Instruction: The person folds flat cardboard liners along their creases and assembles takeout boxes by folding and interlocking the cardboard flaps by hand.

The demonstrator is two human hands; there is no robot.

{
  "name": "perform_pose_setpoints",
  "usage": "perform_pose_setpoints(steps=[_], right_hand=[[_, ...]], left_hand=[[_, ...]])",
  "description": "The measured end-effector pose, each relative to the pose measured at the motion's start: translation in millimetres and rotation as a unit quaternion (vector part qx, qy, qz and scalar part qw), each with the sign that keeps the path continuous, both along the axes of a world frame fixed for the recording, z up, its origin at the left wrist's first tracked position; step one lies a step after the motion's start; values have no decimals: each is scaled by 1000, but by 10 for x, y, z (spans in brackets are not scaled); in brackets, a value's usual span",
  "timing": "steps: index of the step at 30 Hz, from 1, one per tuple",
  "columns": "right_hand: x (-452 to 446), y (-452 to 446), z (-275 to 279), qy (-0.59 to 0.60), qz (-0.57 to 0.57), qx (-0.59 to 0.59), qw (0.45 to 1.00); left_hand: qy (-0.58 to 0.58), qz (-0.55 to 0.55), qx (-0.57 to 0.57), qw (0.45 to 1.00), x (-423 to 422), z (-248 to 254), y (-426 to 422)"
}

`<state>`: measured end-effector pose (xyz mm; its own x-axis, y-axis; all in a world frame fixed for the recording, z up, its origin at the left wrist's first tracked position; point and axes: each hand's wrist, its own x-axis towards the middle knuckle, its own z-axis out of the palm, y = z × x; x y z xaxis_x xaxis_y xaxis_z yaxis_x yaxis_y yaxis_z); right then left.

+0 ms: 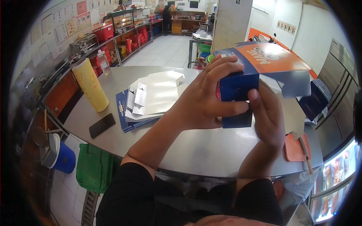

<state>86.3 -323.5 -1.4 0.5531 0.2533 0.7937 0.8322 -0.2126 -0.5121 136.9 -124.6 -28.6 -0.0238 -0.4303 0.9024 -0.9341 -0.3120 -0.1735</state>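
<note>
A blue and orange cardboard box (pixel 277 56), partly folded with one flap hanging loose, is held up above the steel table (pixel 196 150). My left hand (pixel 211 92) wraps around its left side, fingers over the top edge and the blue end panel. On the near side my right hand (pixel 269 113) grips the box, thumb pressed against the blue panel; its other fingers are largely hidden behind flaps. Left of my hands lies a stack of flat carton blanks (pixel 158 92), white inside faces up, with blue printed ones beneath. A dark phone (pixel 102 125) rests near them.
A yellow roll (pixel 90 84) and a clear bottle (pixel 103 62) stand at the table's left. Right are a blue box (pixel 315 100) and a red cutting board (pixel 297 147) with a knife (pixel 304 148). A green bin (pixel 94 167) is below the left edge. A person stands far back.
</note>
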Motion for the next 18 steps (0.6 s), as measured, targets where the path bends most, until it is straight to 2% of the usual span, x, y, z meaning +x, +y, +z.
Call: perform_pose_setpoints(steps=[5,9,16,18], right_hand=[[62,-40,5,8,-26,89,996],[24,-18,-86,5,-52,69,996],[-17,-27,-80,52,-4,88,995],[5,-62,-103,22,-52,50,997]], left_hand=[[26,14,8,1000,-52,7,-13],[29,1,-2,1000,-16,-12,18],[20,-37,-13,999,29,-46,-20],[23,-33,-15,999,14,-35,-26]])
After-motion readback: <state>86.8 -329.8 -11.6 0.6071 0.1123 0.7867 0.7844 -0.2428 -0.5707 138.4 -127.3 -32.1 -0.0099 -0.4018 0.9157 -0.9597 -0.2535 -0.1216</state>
